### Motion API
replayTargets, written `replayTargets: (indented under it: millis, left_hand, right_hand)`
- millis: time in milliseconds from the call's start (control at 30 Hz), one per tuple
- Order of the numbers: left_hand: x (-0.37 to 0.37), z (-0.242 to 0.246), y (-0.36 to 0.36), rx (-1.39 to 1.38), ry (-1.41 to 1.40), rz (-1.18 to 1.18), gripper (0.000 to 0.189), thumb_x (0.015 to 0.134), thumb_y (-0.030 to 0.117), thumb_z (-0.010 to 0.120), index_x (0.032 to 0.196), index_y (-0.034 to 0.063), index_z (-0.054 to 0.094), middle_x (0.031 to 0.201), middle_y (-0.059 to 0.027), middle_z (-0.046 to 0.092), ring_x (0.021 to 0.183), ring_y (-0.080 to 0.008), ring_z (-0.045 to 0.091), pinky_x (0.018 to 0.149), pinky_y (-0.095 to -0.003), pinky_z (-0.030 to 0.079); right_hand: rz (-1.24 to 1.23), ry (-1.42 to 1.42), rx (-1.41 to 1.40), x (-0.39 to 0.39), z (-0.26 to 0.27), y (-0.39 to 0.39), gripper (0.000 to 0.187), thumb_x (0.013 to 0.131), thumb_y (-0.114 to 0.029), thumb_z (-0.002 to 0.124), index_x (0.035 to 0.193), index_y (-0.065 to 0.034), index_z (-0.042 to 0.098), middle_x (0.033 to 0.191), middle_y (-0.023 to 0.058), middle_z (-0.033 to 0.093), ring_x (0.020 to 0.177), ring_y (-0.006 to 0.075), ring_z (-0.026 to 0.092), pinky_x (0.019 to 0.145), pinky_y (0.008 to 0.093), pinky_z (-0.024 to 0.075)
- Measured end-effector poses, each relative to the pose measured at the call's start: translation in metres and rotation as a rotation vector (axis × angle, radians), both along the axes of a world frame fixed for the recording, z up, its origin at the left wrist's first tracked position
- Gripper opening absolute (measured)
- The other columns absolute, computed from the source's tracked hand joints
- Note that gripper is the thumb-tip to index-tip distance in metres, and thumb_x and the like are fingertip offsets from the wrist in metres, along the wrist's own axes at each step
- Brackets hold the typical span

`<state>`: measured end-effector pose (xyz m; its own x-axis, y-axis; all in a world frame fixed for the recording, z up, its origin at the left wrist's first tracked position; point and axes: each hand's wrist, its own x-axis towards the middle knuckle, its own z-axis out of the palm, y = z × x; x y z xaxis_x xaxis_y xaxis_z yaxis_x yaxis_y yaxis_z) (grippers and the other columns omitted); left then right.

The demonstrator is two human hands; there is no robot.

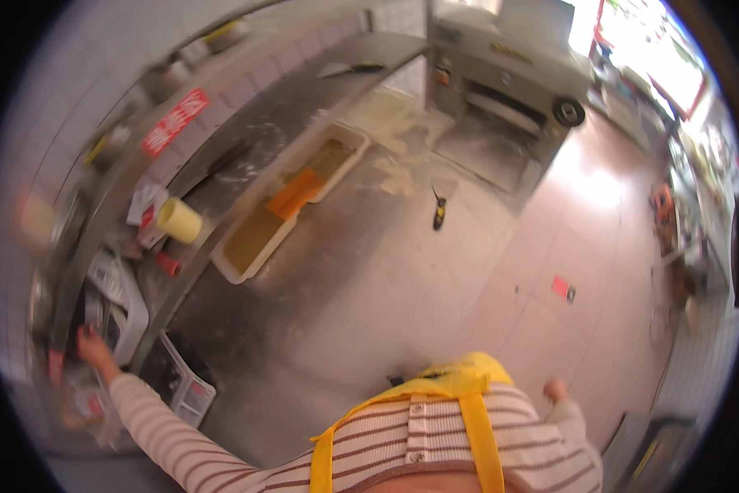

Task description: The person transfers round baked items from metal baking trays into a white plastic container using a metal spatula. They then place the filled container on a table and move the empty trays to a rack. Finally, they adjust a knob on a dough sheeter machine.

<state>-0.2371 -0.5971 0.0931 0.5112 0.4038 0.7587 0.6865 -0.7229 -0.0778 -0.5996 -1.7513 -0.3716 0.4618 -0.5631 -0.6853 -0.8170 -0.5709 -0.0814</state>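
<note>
My left hand reaches out to the far left, over a white plastic tub on the lower shelf; whether its fingers grip anything is too blurred to tell. Low on the right, my right hand hangs beside my body above the tiled floor, its fingers curled, and I cannot make out anything in it. Before me lies the steel worktable, dusted with flour-like powder. On it stand long cream trays with an orange scraper or card across them. A small black and yellow tool lies farther right.
A dough-rolling machine stands at the table's far end. On the back shelf lies a knife; a pale yellow cup stands farther left. A black and white container sits near my left forearm. A red card-like thing lies on the floor.
</note>
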Motion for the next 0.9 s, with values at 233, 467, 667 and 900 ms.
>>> replayTargets:
  millis: [233,467,667,900]
  left_hand:
    - [-0.105,0.015,-0.119,0.045,-0.052,-0.119,0.031,0.095,0.029,0.064,0.114,0.0048,0.064,0.106,-0.0180,0.068,0.095,-0.0370,0.065,0.082,-0.0431,0.052]
    - [-0.173,0.001,-0.368,-0.377,-0.192,-0.247,0.031,0.094,0.020,0.067,0.116,-0.0022,0.063,0.107,-0.0154,0.067,0.097,-0.0231,0.062,0.089,-0.0342,0.050]
    - [-0.069,-0.042,-0.596,-0.740,-0.327,-0.458,0.016,0.093,0.007,0.065,0.106,-0.0019,0.061,0.093,-0.0056,0.063,0.086,-0.0134,0.057,0.079,-0.0266,0.047]
    - [0.011,-0.088,-0.717,-1.193,-0.188,-0.465,0.017,0.087,0.001,0.069,0.102,-0.0009,0.061,0.091,-0.0006,0.057,0.084,-0.0088,0.053,0.076,-0.0241,0.045]
  right_hand:
    - [0.277,-0.495,-0.096,0.222,0.042,0.030,0.018,0.083,-0.013,0.059,0.094,-0.0080,0.073,0.081,0.0216,0.068,0.079,0.0392,0.067,0.070,0.0428,0.0543]
    - [0.362,-0.820,0.306,0.452,0.137,0.124,0.030,0.092,-0.025,0.059,0.121,-0.0185,0.062,0.090,0.0169,0.071,0.083,0.0333,0.068,0.072,0.0423,0.0533]
    - [0.816,-0.588,0.225,0.603,0.114,0.171,0.043,0.092,-0.048,0.057,0.131,-0.0292,0.054,0.108,0.0141,0.060,0.094,0.0310,0.066,0.081,0.0449,0.0522]
    - [0.833,-0.693,0.421,0.637,0.108,0.127,0.021,0.088,-0.024,0.062,0.109,-0.0210,0.060,0.106,0.0155,0.056,0.087,0.0369,0.064,0.074,0.0462,0.0527]
